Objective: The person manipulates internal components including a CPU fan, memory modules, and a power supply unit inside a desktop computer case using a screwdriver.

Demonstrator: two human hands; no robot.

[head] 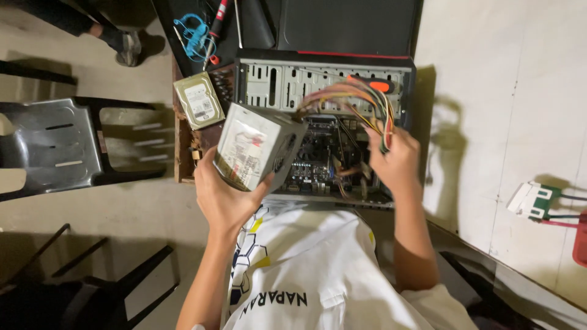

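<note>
My left hand (223,195) grips a grey metal power supply box (257,146) from below, tilted, with its labelled side facing me. A bundle of orange, yellow and red wires (351,98) runs from the box to my right hand (396,160), which is closed around the wires near their ends. Both hands hover over an open computer case (263,79) lying on its side, with the motherboard (315,156) showing inside.
A hard drive (197,101) lies on a wooden surface left of the case. Blue cable (192,33) and a red-handled screwdriver (217,27) lie behind it. A black chair (52,146) stands to the left. A white power strip (531,200) sits on the floor at right.
</note>
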